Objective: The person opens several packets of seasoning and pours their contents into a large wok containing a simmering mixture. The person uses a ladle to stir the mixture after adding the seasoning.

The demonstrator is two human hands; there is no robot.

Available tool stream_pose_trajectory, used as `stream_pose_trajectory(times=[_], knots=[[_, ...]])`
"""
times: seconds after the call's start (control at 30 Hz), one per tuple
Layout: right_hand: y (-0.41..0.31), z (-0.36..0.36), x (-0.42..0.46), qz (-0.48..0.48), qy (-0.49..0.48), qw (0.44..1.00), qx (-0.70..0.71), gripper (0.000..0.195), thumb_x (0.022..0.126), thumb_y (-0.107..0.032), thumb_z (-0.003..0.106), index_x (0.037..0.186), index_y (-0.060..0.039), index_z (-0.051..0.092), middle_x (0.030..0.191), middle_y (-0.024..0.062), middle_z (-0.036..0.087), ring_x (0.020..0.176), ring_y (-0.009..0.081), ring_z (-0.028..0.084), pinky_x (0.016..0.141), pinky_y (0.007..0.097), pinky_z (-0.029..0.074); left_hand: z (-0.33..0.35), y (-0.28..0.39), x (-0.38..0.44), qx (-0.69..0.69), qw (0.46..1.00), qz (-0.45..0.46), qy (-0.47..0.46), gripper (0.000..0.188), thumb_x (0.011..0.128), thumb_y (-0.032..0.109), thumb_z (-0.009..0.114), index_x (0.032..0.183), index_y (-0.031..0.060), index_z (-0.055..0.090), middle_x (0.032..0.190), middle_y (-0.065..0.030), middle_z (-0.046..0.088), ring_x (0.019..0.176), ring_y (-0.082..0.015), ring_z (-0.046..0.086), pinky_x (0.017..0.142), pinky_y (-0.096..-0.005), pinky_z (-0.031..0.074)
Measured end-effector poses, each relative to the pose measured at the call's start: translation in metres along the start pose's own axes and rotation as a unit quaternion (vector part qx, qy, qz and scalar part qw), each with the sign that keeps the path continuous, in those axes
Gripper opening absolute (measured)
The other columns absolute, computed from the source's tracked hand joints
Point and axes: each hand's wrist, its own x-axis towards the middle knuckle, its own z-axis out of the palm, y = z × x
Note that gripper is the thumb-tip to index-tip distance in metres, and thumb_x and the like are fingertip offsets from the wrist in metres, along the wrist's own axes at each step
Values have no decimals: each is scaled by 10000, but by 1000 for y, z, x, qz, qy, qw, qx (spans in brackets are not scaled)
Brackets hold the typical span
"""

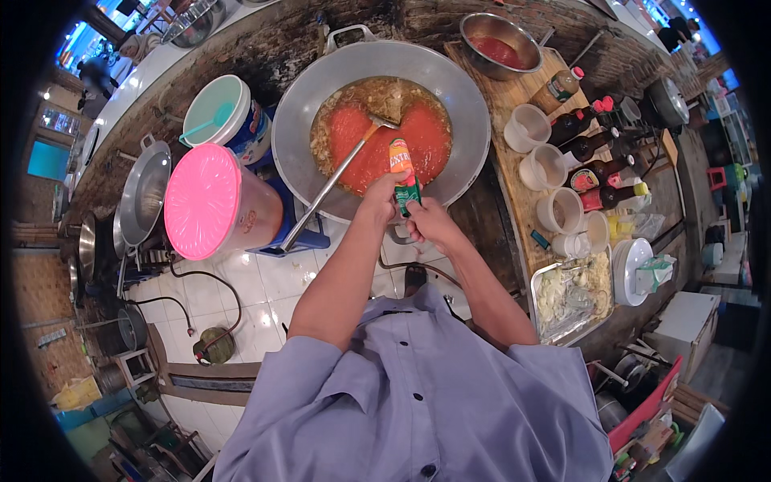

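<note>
A printed packet [400, 155], orange and green with writing on it, is held over the near side of a large metal wok [295, 129]. My left hand [380, 196] grips the packet around its middle, thumb on top. My right hand [429, 224] pinches its green lower end. Bright red sauce [349, 135] lies over a brown, chunky mixture [391, 90] in the wok. A long-handled metal spatula [337, 175] rests in the wok with its blade in the food. Its handle slants out over the near-left rim.
On the left stand a pink-lidded plastic container [202, 202] and a white bucket [208, 102] holding a turquoise ladle. A wooden board [503, 114] on the right carries a steel bowl [501, 51] of red sauce, plastic tubs [560, 211], bottles [587, 147] and a tray [572, 295] of chopped ingredients.
</note>
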Motion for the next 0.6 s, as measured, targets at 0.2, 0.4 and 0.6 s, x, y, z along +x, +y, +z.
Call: stream_pose_trajectory(times=[0.2,0.4,0.6], knots=[[-27,2,8,108,-41,964,239,256,974,-284,434,851,-76,519,582,8,474,432,128,384,409,281,320,11,11,-21,95,995,6,14,209,881,169,644,987,-3,588,784,-147,651,599,-234,623,474,-353,503],[-6,13,22,108,-20,982,152,312,997,-359,384,761,-156,396,522,-52,330,358,52,214,327,236,152,-9,5,19,56,998,12,-23,182,854,129,667,988,22,607,788,-96,654,576,-186,605,464,-304,490],[-12,23,2,76,20,992,94,372,997,-398,410,732,-136,409,522,-57,326,352,67,243,320,256,163,-10,22,49,7,1000,24,-16,228,793,24,701,1006,28,621,898,-90,670,746,-229,661,644,-416,560]])
